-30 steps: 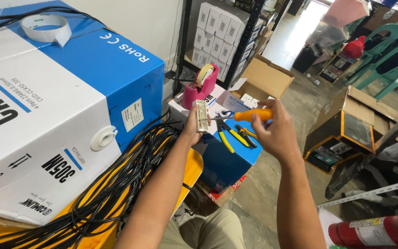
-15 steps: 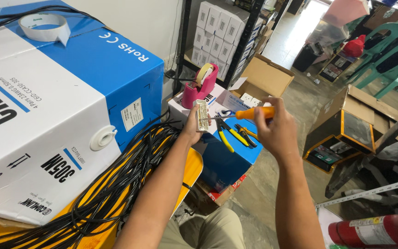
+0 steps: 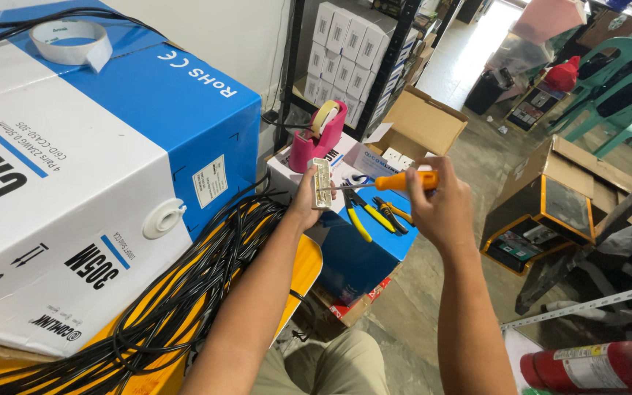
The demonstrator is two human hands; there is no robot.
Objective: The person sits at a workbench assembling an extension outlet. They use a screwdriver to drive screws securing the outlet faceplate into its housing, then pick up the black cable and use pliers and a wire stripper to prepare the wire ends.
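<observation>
My left hand (image 3: 307, 201) holds a small white rectangular plastic part (image 3: 322, 183) upright. An orange-handled screwdriver (image 3: 396, 181) lies level in my right hand (image 3: 439, 208), its metal tip touching the white part. Both hands hover above a blue box (image 3: 356, 256), on which pliers with yellow handles (image 3: 360, 216) and a second pair with dark and yellow handles (image 3: 393, 213) lie.
A big blue and white cable carton (image 3: 96, 175) fills the left, a tape roll (image 3: 71, 38) on top. Black cables (image 3: 184, 292) spill over a yellow surface. A pink tape dispenser (image 3: 320, 132), open cardboard boxes (image 3: 422, 124), green chairs (image 3: 616, 80) and a red extinguisher (image 3: 594, 366) surround me.
Both hands have stayed almost in place; the screwdriver remains pressed against the white part, with only a slight shift of my right hand.
</observation>
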